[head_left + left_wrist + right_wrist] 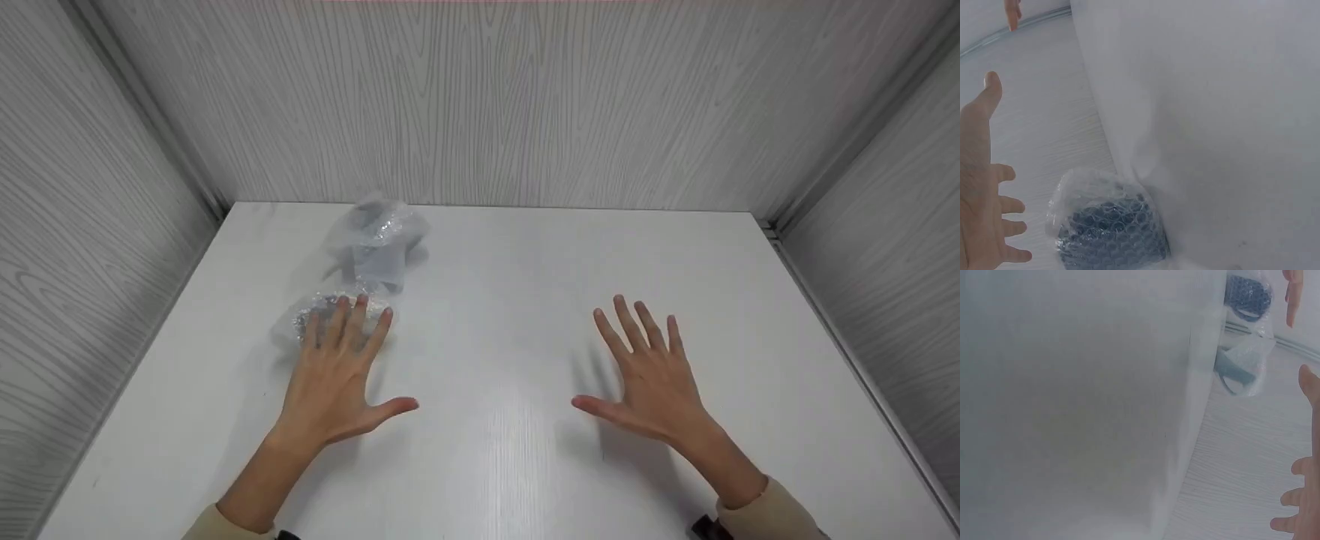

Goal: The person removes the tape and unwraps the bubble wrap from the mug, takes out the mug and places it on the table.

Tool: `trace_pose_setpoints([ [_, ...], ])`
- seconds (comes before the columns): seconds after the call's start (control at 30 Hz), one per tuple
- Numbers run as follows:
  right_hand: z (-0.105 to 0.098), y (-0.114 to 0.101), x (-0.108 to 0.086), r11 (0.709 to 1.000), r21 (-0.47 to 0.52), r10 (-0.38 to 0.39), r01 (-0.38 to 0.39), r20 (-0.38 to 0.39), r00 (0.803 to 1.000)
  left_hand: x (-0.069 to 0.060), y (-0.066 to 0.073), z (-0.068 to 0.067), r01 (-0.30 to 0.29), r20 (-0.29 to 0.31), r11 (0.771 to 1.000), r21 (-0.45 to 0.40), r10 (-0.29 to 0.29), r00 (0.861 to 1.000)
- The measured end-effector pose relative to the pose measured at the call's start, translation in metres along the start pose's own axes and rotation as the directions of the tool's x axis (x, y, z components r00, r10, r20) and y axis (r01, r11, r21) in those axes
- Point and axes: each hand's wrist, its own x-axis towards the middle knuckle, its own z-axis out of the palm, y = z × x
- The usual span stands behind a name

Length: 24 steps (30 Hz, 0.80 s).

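Both hands are held over a white table with fingers spread, gripping nothing. In the head view the left hand is at the left, its fingertips overlapping a bubble-wrapped dark item; the left wrist view shows a gap between that wrapped item and the hand. Behind it stands a second item, grey-blue, with clear wrap over its top. On the right side the right hand hovers with its shadow beneath. The right wrist view shows both wrapped items, the dark one and the grey-blue one.
The white tabletop is bounded by a grey wood-grain panel at the back and similar panels at the left and right. Dark objects show at both sleeve cuffs.
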Motion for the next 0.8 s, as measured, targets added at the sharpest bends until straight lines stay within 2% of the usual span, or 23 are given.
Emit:
trace_pose_setpoints([
  [0.17,0.004,-0.010,0.003,1.000,0.008,-0.027,0.027,-0.005,1.000,-0.006,-0.013,0.000,0.015,-0.025,1.000,-0.004,-0.015,1.000],
  [0.37,0.008,-0.024,0.007,0.997,0.006,-0.075,0.075,-0.019,0.997,-0.015,-0.026,-0.001,0.055,-0.020,0.998,-0.008,-0.055,0.998],
  [0.8,0.018,-0.061,0.037,0.980,-0.031,-0.196,0.195,-0.023,0.980,-0.029,-0.057,0.000,0.134,-0.025,0.991,-0.014,-0.134,0.991],
])
